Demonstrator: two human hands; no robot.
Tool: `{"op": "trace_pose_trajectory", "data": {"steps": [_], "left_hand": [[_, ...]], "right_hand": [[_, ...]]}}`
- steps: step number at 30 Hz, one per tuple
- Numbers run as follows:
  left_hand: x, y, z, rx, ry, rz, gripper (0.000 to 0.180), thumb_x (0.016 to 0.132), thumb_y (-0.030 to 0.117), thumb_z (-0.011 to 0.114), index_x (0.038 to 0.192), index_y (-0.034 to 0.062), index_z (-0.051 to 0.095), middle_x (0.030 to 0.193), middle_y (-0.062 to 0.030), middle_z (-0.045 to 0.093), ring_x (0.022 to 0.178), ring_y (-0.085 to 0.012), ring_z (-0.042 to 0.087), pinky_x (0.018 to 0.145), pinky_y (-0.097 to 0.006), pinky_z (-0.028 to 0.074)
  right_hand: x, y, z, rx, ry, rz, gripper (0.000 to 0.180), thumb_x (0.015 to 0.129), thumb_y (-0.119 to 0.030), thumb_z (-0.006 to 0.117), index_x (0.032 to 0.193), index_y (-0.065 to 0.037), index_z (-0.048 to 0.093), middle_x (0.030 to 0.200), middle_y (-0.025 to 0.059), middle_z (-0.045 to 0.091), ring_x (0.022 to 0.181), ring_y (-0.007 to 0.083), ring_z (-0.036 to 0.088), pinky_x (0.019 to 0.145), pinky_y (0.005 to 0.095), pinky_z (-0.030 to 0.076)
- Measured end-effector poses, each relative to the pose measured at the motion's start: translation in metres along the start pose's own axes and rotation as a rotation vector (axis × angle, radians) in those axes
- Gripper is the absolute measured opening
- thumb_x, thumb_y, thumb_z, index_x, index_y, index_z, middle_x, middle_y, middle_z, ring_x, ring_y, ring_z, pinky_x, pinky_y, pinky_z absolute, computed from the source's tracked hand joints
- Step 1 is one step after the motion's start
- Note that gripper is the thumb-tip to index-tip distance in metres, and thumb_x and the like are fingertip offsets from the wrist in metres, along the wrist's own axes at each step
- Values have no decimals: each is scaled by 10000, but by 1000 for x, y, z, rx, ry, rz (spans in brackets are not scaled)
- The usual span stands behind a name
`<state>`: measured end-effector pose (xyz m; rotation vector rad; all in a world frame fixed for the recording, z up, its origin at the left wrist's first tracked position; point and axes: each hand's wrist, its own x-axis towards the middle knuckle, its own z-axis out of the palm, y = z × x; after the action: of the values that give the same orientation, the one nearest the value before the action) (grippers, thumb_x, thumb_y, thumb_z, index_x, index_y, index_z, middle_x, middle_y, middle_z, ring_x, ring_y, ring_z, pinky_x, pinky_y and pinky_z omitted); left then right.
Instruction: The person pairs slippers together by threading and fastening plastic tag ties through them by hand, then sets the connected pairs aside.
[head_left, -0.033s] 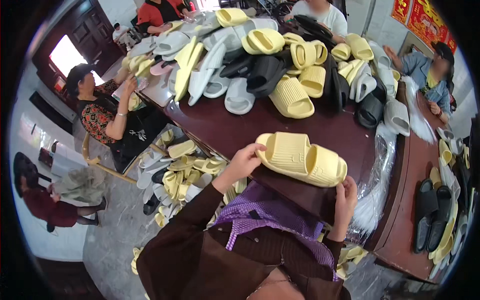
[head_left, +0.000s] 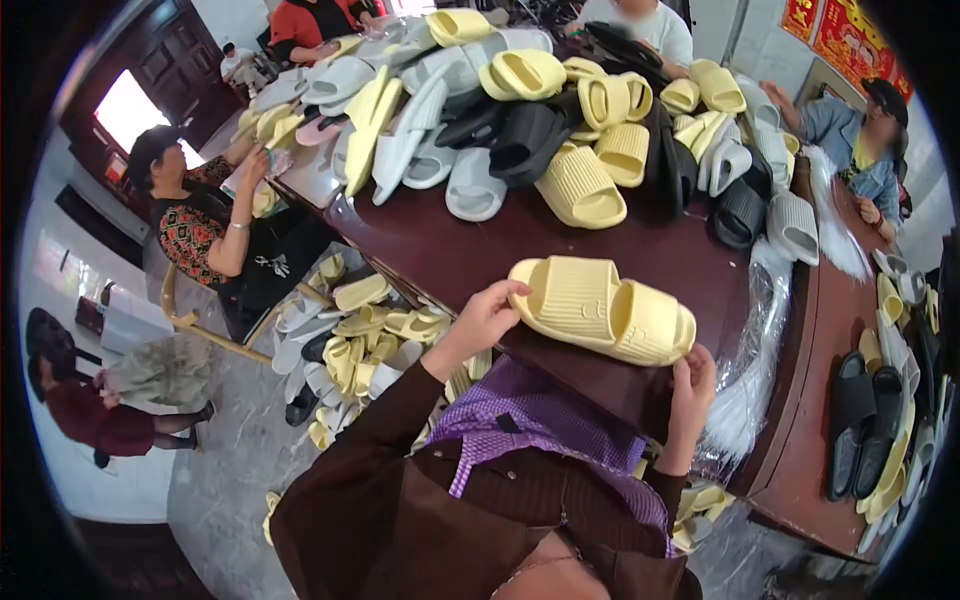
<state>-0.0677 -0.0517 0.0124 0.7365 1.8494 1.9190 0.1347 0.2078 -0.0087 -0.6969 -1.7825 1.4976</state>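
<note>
Pale yellow ribbed slide slippers (head_left: 600, 308), seemingly a pair pressed together, are held between both my hands just above the near edge of the dark red-brown table (head_left: 450, 250). My left hand (head_left: 487, 315) grips the left end, fingers curled over the top. At the right end, my right hand (head_left: 692, 385) holds from below. My brown sleeves and a purple checked cloth (head_left: 540, 420) fill the lower middle of the view.
A big heap of yellow, grey, white and black slippers (head_left: 520, 110) covers the far table. Clear plastic bags (head_left: 760, 360) hang at its right. More slippers lie on the floor (head_left: 360, 330) and at the right (head_left: 860, 420). Other people sit at left (head_left: 200, 230) and right (head_left: 860, 140).
</note>
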Motion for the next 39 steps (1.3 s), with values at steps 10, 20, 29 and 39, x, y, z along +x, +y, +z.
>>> {"op": "trace_pose_trajectory", "data": {"steps": [10, 20, 29, 39], "left_hand": [[-6, -1, 19, -21, 234, 12, 199, 816, -31, 508, 1009, 2, 545, 823, 8, 542, 713, -47, 492, 614, -192, 402], [28, 10, -37, -386, 435, 290, 242, 870, -41, 483, 1100, 12, 536, 1039, -75, 600, 940, -140, 571, 810, -255, 475], [47, 63, -65, -242, 312, 105, 363, 867, -38, 495, 1230, -15, 494, 1134, -145, 595, 1032, -184, 577, 866, -298, 484], [142, 29, 76, 220, -51, 535, 332, 875, 75, 573, 1192, -21, 549, 1128, -105, 607, 1076, -160, 562, 893, -281, 456]], "right_hand": [[9, -1, 6, 500, 186, 180, 285, 858, 21, 567, 1138, 46, 516, 955, 67, 585, 778, 124, 568, 666, 232, 482], [21, -37, -35, 442, 417, -32, 284, 850, 21, 560, 1131, 55, 537, 990, 101, 627, 858, 153, 625, 723, 257, 511], [28, -111, -67, 86, 308, -133, 276, 868, -31, 543, 1120, 76, 579, 1015, 124, 646, 879, 177, 639, 770, 265, 514], [70, -104, -49, -89, 299, -462, 252, 857, -72, 621, 1078, 50, 626, 940, 59, 662, 857, 115, 617, 786, 217, 470]]}}
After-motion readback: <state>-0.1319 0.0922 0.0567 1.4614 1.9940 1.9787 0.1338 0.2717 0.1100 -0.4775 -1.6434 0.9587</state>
